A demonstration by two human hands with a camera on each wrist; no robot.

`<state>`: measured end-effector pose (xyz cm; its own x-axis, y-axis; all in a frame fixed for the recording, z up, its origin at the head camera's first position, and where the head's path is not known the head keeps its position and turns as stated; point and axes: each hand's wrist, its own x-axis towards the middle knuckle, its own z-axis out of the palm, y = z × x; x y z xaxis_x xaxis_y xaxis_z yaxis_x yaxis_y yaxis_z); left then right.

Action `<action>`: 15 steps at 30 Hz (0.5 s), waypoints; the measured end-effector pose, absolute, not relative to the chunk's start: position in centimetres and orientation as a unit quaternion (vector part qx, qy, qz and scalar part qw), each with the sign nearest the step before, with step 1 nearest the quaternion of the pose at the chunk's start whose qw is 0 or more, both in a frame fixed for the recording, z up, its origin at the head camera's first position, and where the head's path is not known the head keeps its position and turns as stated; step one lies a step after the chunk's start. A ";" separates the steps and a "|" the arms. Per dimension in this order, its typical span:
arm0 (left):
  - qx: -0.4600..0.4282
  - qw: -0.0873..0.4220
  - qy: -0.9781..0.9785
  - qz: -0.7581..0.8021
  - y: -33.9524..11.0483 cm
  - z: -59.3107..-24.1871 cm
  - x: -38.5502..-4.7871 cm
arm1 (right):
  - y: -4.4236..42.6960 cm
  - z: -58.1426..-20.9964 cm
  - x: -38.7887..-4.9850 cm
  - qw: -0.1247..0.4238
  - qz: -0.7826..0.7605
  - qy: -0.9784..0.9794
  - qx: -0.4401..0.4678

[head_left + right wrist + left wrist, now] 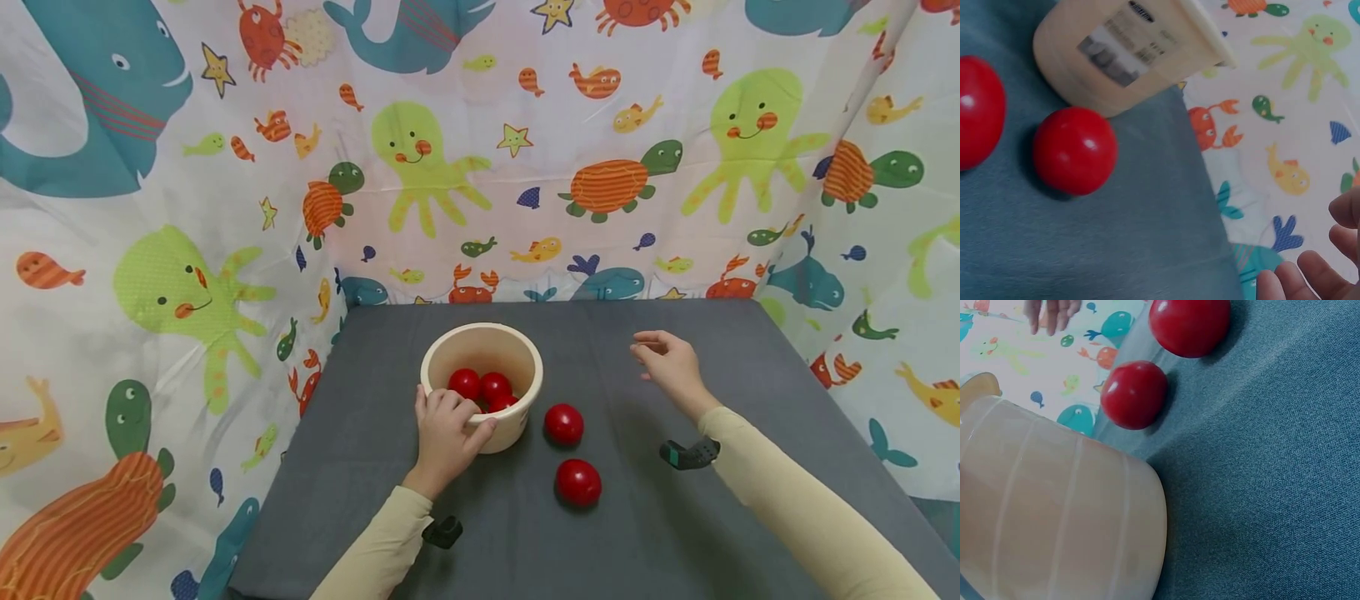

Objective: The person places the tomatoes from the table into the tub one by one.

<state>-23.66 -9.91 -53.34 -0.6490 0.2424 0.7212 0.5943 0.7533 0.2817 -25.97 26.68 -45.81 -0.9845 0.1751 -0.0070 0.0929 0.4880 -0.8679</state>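
A cream-coloured tub (510,432) stands upright on the table, with red tomatoes (464,383) inside it. My left hand (447,431) grips its near-left rim, fingers over the edge; part of the tub's inside is hidden behind them. Two more tomatoes lie outside on the cloth: one (563,425) close to the tub's right side, the other (578,483) nearer to me. Off to the right, my right hand (670,368) hovers above the table, fingers loosely bent and holding nothing. A label (1116,50) shows on the tub in the right wrist view.
Dark grey cloth (345,467) covers the table. A curtain (450,150) printed with sea animals hangs behind the table and along both sides. Each wrist wears a black band, such as the one on the right (690,454).
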 end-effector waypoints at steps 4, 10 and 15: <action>-0.240 0.343 -0.871 -0.256 -10.0 -53.3 -23.6 | 27.0 -47.6 -25.5 0.028 0.500 -0.861 -0.086; -0.240 0.345 -0.870 -0.257 -10.0 -53.3 -23.5 | 26.2 -50.4 -24.7 0.004 0.514 -0.852 -0.099; -0.240 0.344 -0.870 -0.259 -10.1 -53.3 -23.5 | 24.9 -52.8 -23.9 -0.040 0.532 -0.840 -0.101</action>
<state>-23.46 -10.05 -53.29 -0.6483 0.2398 0.7226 0.5962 0.7502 0.2859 -23.91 24.87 -52.76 -0.9765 0.1265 -0.1747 0.2120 0.4147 -0.8849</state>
